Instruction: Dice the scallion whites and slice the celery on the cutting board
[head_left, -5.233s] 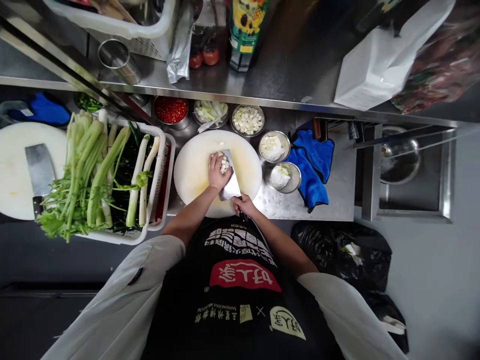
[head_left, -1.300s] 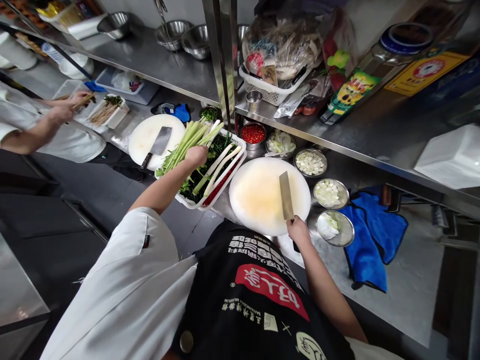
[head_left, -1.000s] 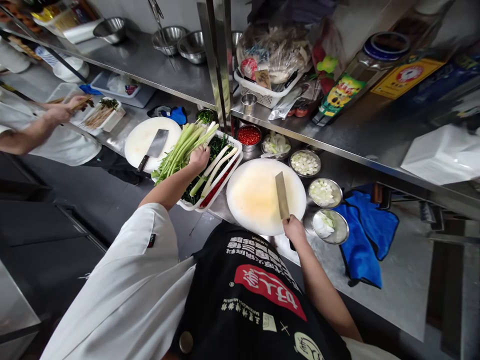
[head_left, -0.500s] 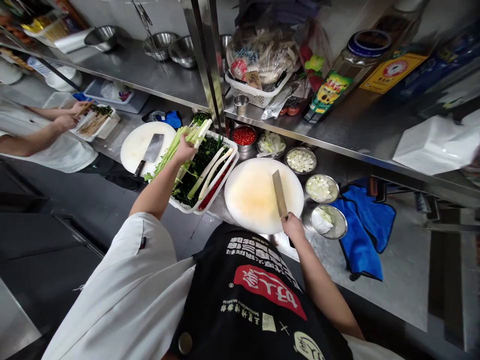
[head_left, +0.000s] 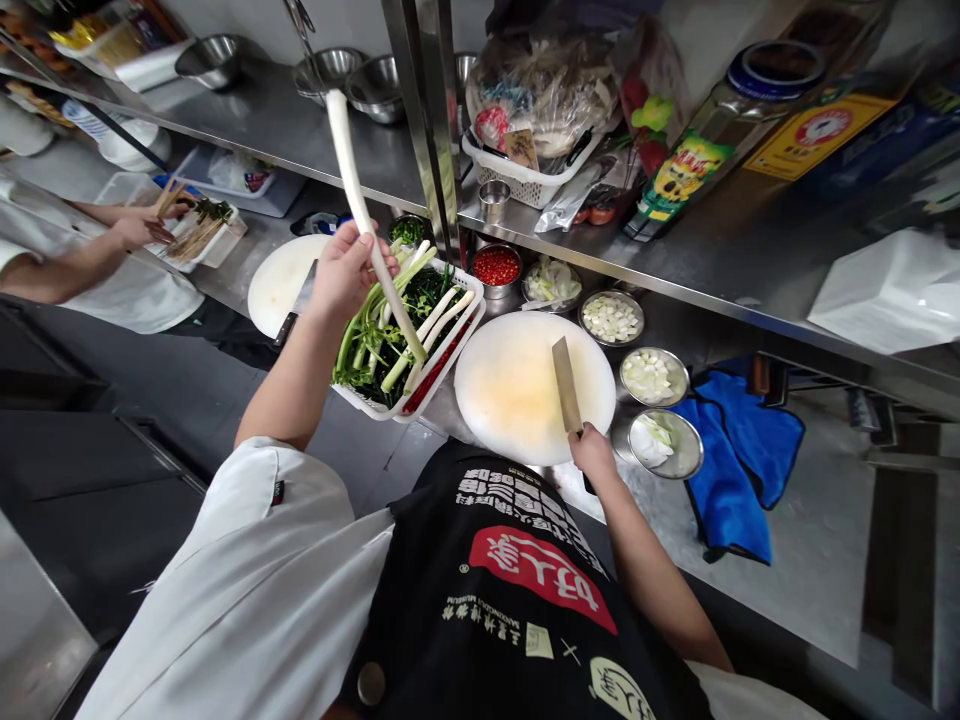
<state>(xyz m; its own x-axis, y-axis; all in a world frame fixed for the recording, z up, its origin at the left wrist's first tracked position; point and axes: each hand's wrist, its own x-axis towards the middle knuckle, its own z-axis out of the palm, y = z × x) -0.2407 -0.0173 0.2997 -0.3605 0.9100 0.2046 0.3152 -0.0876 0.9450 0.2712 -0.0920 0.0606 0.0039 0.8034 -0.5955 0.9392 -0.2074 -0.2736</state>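
Observation:
My left hand (head_left: 343, 272) is closed around a long white scallion (head_left: 349, 165), held tilted above a white plastic basket (head_left: 478, 300). The scallion's lower end reaches down over the vegetables. Celery (head_left: 358, 330), dark leafy greens, more scallions (head_left: 442, 318) and red chillies (head_left: 441, 378) lie inside the basket. My right hand (head_left: 592, 455) grips the handle of a cleaver (head_left: 565, 385), whose blade rests over the right part of a round white cutting board (head_left: 499, 385). Pale yellow stains mark the board's middle.
Steel bowls of chopped vegetables (head_left: 654, 376) and red chilli pieces (head_left: 496, 266) line the board's far and right sides. Blue cloths (head_left: 739, 460) lie further right. A metal shelf (head_left: 600, 262) overhangs the counter. Another board (head_left: 277, 285) and a co-worker's hands (head_left: 142, 228) are at left.
My left hand has let go of the celery, which now lies in the basket. It has lifted a scallion upward from there. My right hand and the cleaver stay nearly still.

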